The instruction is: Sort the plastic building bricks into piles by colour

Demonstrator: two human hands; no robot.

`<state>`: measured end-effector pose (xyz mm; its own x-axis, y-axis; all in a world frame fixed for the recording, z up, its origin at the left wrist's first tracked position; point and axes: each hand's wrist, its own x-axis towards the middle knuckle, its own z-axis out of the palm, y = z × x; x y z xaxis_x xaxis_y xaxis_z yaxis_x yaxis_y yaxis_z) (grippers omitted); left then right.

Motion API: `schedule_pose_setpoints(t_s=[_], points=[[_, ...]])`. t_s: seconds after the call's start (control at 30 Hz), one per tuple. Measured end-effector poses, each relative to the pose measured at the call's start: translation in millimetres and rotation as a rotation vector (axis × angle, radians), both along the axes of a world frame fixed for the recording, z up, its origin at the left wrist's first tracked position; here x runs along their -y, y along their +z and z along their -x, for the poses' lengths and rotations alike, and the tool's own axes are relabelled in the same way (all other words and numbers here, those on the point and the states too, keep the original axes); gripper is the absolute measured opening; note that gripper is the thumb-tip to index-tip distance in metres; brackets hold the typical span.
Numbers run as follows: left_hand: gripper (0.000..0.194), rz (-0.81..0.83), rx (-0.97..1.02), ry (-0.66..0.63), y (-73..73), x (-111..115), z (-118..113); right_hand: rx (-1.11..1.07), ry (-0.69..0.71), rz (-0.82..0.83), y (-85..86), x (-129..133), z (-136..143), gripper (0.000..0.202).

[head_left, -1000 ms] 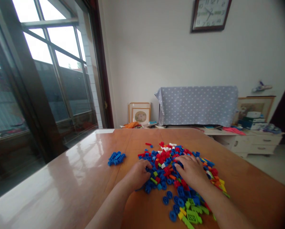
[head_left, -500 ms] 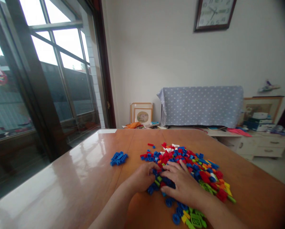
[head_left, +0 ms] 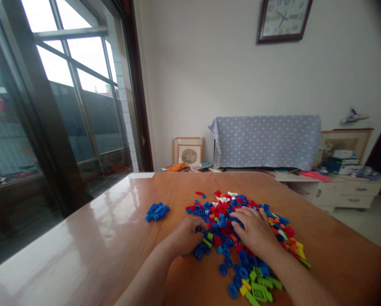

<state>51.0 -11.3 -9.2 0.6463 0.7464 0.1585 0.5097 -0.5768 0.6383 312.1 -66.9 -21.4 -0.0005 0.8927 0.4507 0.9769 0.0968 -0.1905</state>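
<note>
Here's your heap of toy building bricks (head_left: 222, 221), between and beneath your hands: left hand (head_left: 190, 233) curled at its left edge, contents hidden, can't tell; right hand (head_left: 253, 224) spread loosely over the middle.

Worktop (head_left: 91, 259): brown, glossy, pale reflections on left half; seam running away from viewer. Mixed pile of toy bricks (head_left: 222, 221) right of seam: blue, red, white, orange, yellow, green. Blue wheels (head_left: 232, 290) and green pieces (head_left: 258, 293) at its near end. Blue brick cluster (head_left: 157, 211) apart, left. Flat white rectangle (head_left: 141, 175), far left corner; material unclear.
</note>
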Motion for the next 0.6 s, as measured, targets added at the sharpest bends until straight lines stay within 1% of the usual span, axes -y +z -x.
schedule_pose_setpoints(t_s=[0.27,0.33,0.47,0.53,0.6], points=[[0.036,0.016,0.005,-0.002,2.2,2.8,-0.9,-0.037,-0.108,-0.033,6.7,-1.5,-25.0,0.031],[0.037,0.009,0.0,-0.008,3.0,3.7,-0.6,-0.066,-0.14,-0.005,8.6,-1.3,-30.7,0.032],[0.035,-0.004,-0.033,-0.018,3.7,5.2,-0.4,-0.071,-0.189,0.107,8.4,-1.2,-37.3,0.03],[0.035,-0.001,-0.043,-0.025,4.0,5.8,-0.7,-0.061,-0.18,0.148,6.1,-1.6,-35.5,0.03],[0.035,-0.005,-0.047,-0.032,4.1,6.3,-1.0,-0.072,-0.127,0.158,3.3,-2.4,-30.0,0.033]])
